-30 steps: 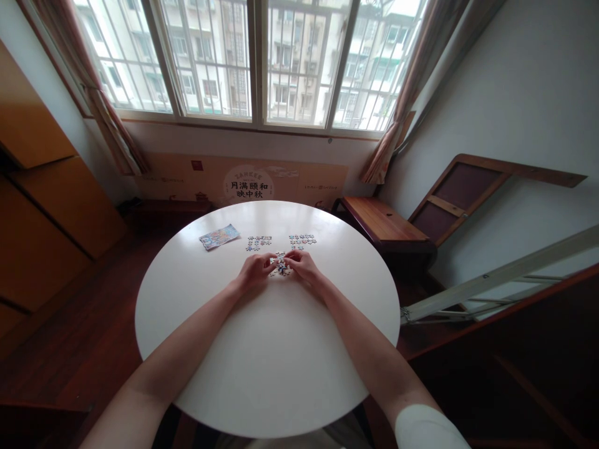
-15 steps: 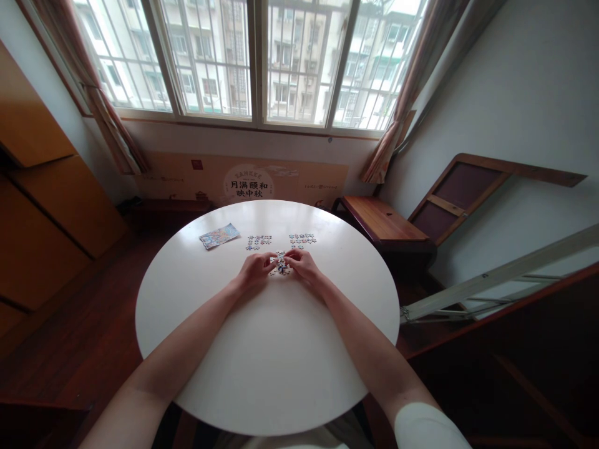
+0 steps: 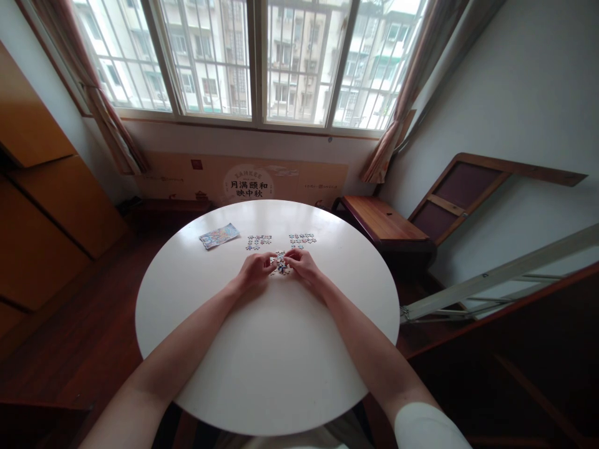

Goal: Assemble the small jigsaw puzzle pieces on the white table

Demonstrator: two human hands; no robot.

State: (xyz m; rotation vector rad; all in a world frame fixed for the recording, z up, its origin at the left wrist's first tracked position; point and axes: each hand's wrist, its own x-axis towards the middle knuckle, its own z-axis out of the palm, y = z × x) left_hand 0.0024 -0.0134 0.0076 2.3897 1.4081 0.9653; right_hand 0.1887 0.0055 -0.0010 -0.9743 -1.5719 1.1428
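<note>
The heap of puzzle pieces (image 3: 282, 268) lay on the white tabletop (image 3: 271, 362), straight ahead of the person and right between the two hands, a spot that probably suited it because both sets of fingers could reach it equally well. The pieces were jumbled over one another, some showing pale and some dark.

At the heap's left edge was the left hand (image 3: 257, 268), its fingers curled inward and the thumb close to them. The right hand (image 3: 302, 264) met it from the other side, fingers bent and thumb drawn near in a loose pinch. From where I stood, I couldn't tell whether either hand had a piece between its fingertips. Keeping the hands low and facing each other seemed a sensible way of handling such small, flat things.

Just beyond the hands were two groups, the left group of pieces (image 3: 257, 242) and the right group of pieces (image 3: 304, 240), laid out in short rows with a gap between. Spread like that, the pieces were presumably easier to tell apart than in the heap, and the gap kept one group from running into the other.

Further to the left lay a printed sheet (image 3: 219, 236), turned at a slant with its colourful side up, perhaps so that it could be glanced at without being in the way.

Past the far rim, a wooden bench (image 3: 386, 219) stood to the right, and a lettered board (image 3: 299, 174) ran beneath the barred window (image 3: 299, 68).
</note>
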